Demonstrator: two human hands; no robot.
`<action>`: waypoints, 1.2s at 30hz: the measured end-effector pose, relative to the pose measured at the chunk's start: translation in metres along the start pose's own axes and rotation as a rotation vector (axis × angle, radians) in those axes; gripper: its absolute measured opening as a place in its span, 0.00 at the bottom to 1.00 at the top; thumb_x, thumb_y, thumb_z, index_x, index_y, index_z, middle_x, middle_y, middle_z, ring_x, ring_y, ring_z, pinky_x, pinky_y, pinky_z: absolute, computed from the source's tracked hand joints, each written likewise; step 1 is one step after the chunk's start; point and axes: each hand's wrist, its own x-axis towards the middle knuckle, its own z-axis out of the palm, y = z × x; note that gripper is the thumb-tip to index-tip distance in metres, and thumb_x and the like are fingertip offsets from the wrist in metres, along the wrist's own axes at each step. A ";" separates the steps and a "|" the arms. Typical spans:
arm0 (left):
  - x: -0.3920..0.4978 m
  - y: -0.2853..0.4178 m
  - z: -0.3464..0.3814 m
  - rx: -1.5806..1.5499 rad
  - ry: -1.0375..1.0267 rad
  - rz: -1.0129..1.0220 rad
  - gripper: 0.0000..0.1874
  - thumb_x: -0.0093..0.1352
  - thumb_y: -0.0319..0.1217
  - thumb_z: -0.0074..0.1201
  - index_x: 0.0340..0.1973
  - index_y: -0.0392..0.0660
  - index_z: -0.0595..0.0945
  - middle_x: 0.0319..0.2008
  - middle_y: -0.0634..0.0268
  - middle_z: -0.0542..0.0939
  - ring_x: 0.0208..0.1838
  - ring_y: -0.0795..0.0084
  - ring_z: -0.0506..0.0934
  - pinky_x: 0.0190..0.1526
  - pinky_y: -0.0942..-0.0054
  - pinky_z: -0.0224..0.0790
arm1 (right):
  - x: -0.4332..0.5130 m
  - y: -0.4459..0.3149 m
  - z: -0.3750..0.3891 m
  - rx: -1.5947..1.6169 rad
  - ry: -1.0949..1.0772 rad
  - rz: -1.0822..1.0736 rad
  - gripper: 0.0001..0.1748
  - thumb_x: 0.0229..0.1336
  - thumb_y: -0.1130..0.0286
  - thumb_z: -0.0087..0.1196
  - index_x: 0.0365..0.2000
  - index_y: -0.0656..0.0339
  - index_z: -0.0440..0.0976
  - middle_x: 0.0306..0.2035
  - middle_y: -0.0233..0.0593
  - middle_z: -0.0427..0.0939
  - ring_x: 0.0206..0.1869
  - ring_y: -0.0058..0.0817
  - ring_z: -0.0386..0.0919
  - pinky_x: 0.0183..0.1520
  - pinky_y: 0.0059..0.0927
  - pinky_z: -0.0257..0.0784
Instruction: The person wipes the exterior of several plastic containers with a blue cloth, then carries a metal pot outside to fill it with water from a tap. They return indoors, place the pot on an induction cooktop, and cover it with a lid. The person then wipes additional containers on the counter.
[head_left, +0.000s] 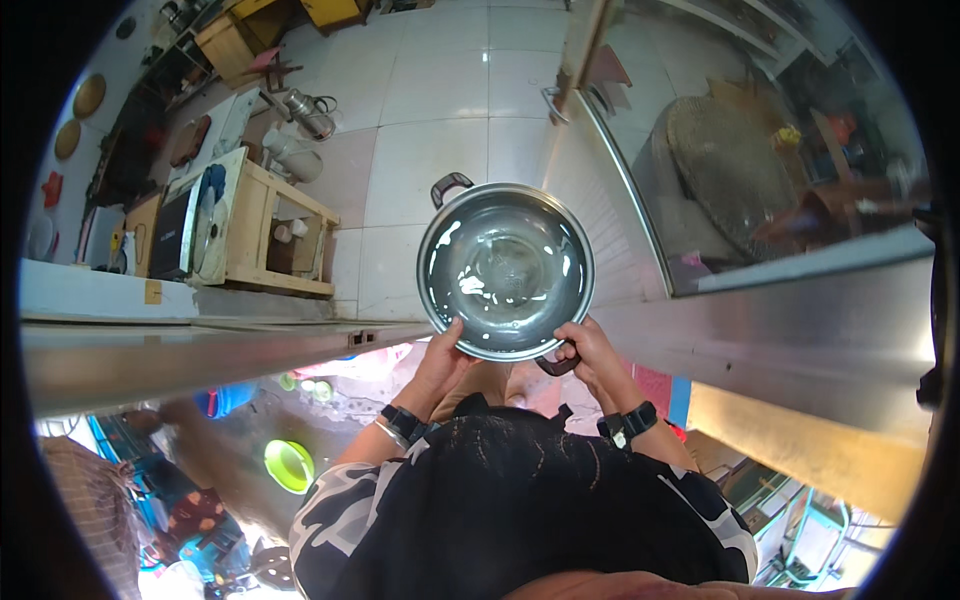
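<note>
In front of my body I carry a round stainless-steel pot (504, 271). Clear liquid, apparently water, lies inside it and reflects bright spots. My left hand (444, 358) grips the near left rim, its thumb over the edge and its fingers hidden underneath. On the near right, my right hand (590, 346) is closed around a dark side handle (559, 365), thumb at the rim. The opposite dark handle (450, 185) sticks out at the far left of the pot, untouched.
I stand in a doorway, with a metal-framed glass door (626, 180) swung inward on the right. At left, a wooden stand (255, 255) carries a cooktop (174, 234) and a glass lid (214, 225). Thermos flasks (309, 114) stand on the tiled floor (431, 82). A green basin (289, 466) lies behind me.
</note>
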 end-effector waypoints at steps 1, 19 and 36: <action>0.008 0.009 0.000 0.000 0.005 0.019 0.25 0.78 0.42 0.42 0.62 0.35 0.68 0.60 0.52 0.75 0.62 0.57 0.74 0.66 0.52 0.67 | 0.008 -0.009 0.005 -0.016 -0.033 0.003 0.14 0.50 0.82 0.50 0.41 0.65 0.68 0.24 0.33 0.72 0.14 0.18 0.65 0.19 0.23 0.67; 0.112 0.183 0.004 -0.372 0.340 0.542 0.22 0.70 0.28 0.47 0.57 0.28 0.70 0.56 0.45 0.76 0.58 0.50 0.76 0.63 0.47 0.67 | 0.363 -0.385 0.041 -1.853 0.472 -0.534 0.43 0.56 0.42 0.57 0.64 0.58 0.65 0.54 0.60 0.76 0.57 0.54 0.75 0.59 0.45 0.71; 0.111 0.407 -0.092 -0.619 0.646 0.890 0.26 0.71 0.33 0.43 0.61 0.31 0.67 0.59 0.47 0.75 0.59 0.50 0.76 0.59 0.49 0.71 | 0.554 -0.309 0.102 -2.169 -0.125 0.046 0.17 0.60 0.57 0.55 0.43 0.56 0.70 0.39 0.52 0.78 0.43 0.47 0.78 0.43 0.45 0.73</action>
